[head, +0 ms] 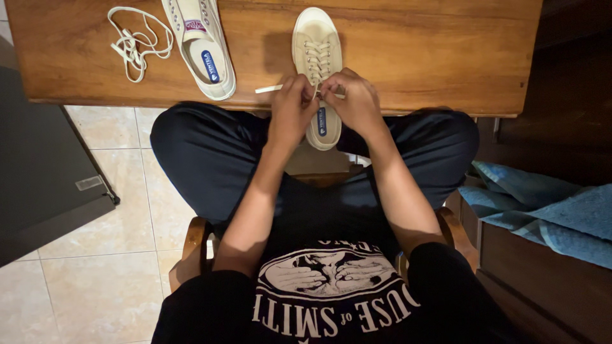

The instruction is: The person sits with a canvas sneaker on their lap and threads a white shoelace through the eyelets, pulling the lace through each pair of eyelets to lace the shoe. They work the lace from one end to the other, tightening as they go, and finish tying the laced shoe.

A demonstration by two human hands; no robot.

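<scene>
At the near edge of the wooden counter (414, 57), a cream sneaker (317, 44) lies toe toward 12 o'clock, its heel overhanging the rim toward the lap. The left hand (292, 105) and right hand (356, 100) meet over the tongue, each pinching the flat lace (269, 89); one lace end projects toward 9 o'clock. A second sneaker (204, 51), unlaced, lies at 10 o'clock, with a loose lace (135, 44) bundled beyond it. Bare counter extends toward 3 o'clock. A blue towel (548, 210) lies off the counter at 4 o'clock.
</scene>
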